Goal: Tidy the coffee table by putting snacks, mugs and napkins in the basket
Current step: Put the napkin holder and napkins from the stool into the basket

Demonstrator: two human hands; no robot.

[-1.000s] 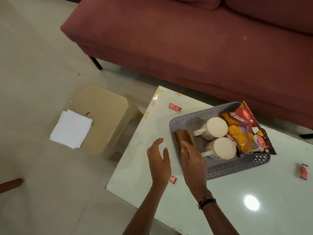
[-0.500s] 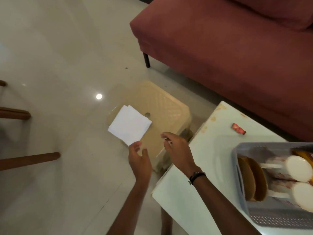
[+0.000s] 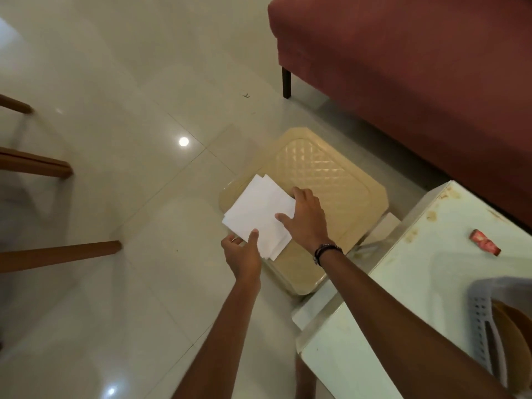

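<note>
A stack of white napkins [image 3: 257, 214] lies on a cream plastic stool [image 3: 325, 182] beside the coffee table. My left hand [image 3: 243, 254] pinches the stack's near corner, thumb on top. My right hand [image 3: 306, 220] lies flat on the stack's right side with fingers spread. The grey perforated basket [image 3: 479, 309] shows at the right edge on the table, with brown coasters [image 3: 512, 326] standing inside it. A small red snack wrapper [image 3: 485, 246] lies on the pale coffee table [image 3: 417, 269].
A dark red sofa [image 3: 417, 67] fills the upper right, its black leg [image 3: 286, 82] near the stool. Wooden chair legs [image 3: 57, 253] stick in from the left over the glossy tiled floor.
My view swung left from the basket to the stool. Both hands left the basket, reached out over the stool and now rest on the napkins.
</note>
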